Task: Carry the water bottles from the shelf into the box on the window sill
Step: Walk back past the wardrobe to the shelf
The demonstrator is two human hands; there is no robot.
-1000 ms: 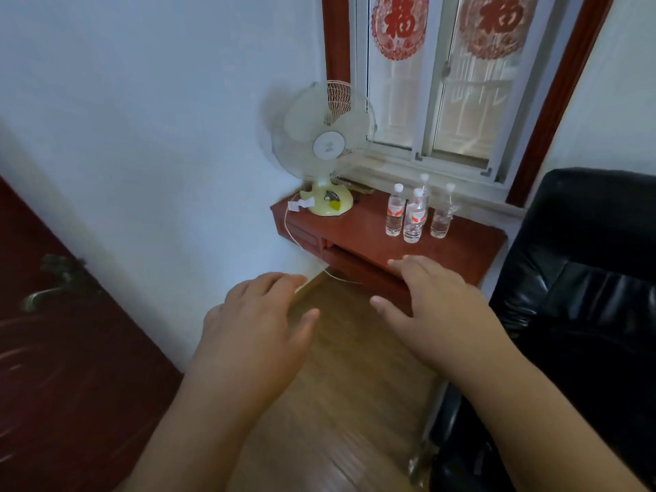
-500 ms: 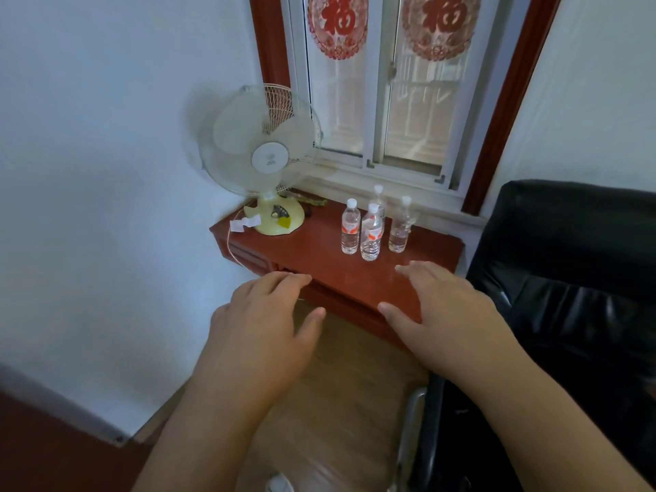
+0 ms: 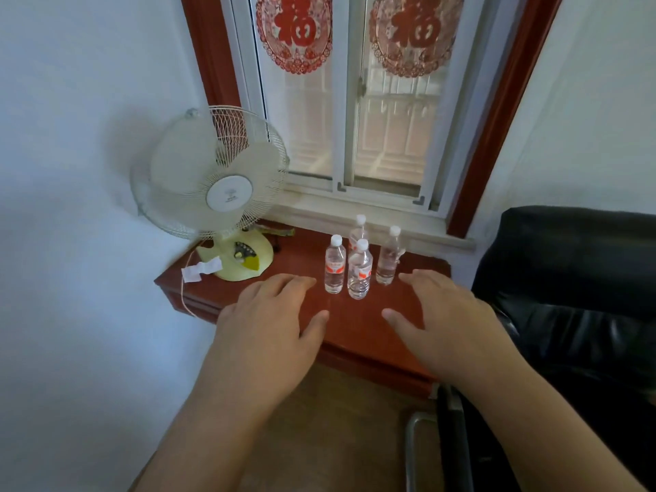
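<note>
Several clear water bottles with white caps and red labels stand upright in a cluster on the red-brown wooden shelf (image 3: 294, 257): one at the left (image 3: 334, 266), one in front (image 3: 359, 271), one at the right (image 3: 387, 257), one behind (image 3: 358, 230). My left hand (image 3: 271, 321) hovers palm down with relaxed fingers, left of and nearer than the bottles. My right hand (image 3: 443, 314) hovers the same way just right of them. Neither hand touches a bottle. No box shows in view.
A pale table fan (image 3: 213, 193) on a yellow base stands at the shelf's left end, its cord hanging over the edge. The window sill (image 3: 355, 213) runs behind the bottles below a sliding window. A black leather chair (image 3: 575, 296) crowds the right side. A white wall is on the left.
The view has closed in on the shelf and turned left, losing the door. Both hands have moved forward and now flank the bottles.
</note>
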